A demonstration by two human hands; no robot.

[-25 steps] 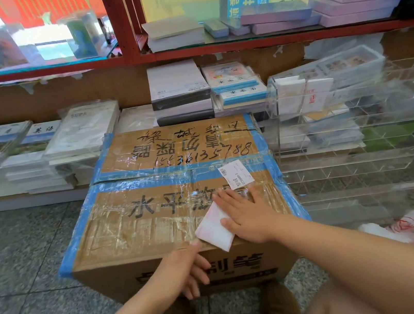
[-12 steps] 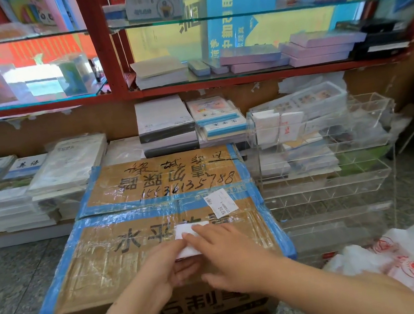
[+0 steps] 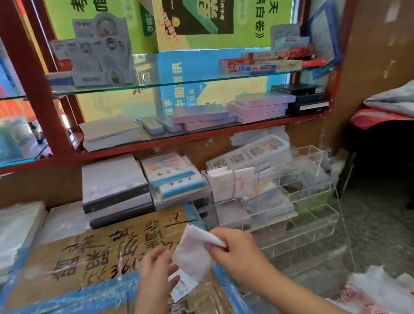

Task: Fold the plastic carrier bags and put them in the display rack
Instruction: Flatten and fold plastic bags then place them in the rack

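Now the right hand [image 3: 232,247] pinches the folded bag [image 3: 195,252], left hand [image 3: 154,269] loose beside it; best keep that pinch tight and slide it upright into the rack [image 3: 304,212].

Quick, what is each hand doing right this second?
Left hand: open, fingers loose beside the folded bag, holding nothing that shows.
Right hand: pinching the folded white carrier bag, lifted above the taped cardboard box.
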